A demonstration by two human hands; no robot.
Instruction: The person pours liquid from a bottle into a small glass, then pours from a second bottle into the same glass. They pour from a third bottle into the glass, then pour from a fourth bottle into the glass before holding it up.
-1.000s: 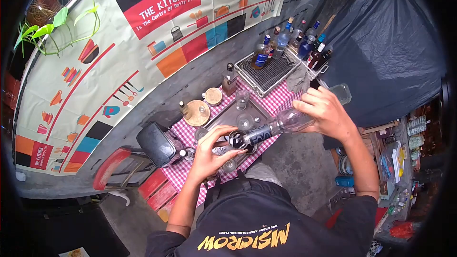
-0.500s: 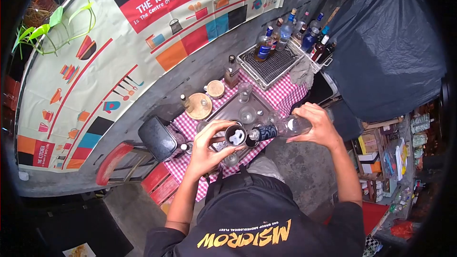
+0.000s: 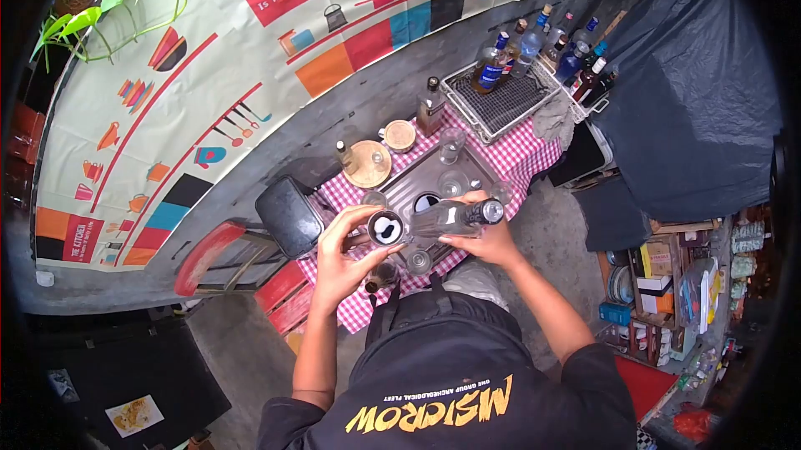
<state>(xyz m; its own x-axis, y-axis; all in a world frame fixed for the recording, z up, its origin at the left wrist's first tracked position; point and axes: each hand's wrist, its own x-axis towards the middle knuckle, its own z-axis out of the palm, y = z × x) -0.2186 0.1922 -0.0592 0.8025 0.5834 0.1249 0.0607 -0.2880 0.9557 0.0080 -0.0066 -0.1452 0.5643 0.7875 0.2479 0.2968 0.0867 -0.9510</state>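
Note:
My left hand (image 3: pixel 344 256) is wrapped round a dark-rimmed metal cup (image 3: pixel 385 228), its open mouth turned up toward me and its inside shiny. Just right of it, my right hand (image 3: pixel 486 243) grips a clear glass bottle (image 3: pixel 442 221) from below. The bottle lies tilted, and its dark neck end (image 3: pixel 489 211) points right, away from the cup. Beneath both hands is a dark ribbed tray (image 3: pixel 415 176) bearing several clear glasses, among them a tall glass (image 3: pixel 451 145) and a stemmed-looking glass (image 3: pixel 418 261).
The table has a pink checked cloth (image 3: pixel 511 150). Behind the tray stand a brown bottle (image 3: pixel 430 108), a lidded mug (image 3: pixel 398 135) and a round wooden board (image 3: pixel 367 164). A wire rack (image 3: pixel 503 116) with several bottles is at the back right. A black bin-like container (image 3: pixel 289 216) sits left.
My right hand has moved left and swung the bottle round, so its dark neck now points right instead of toward the cup. My left hand still holds the cup. The view has shifted slightly.

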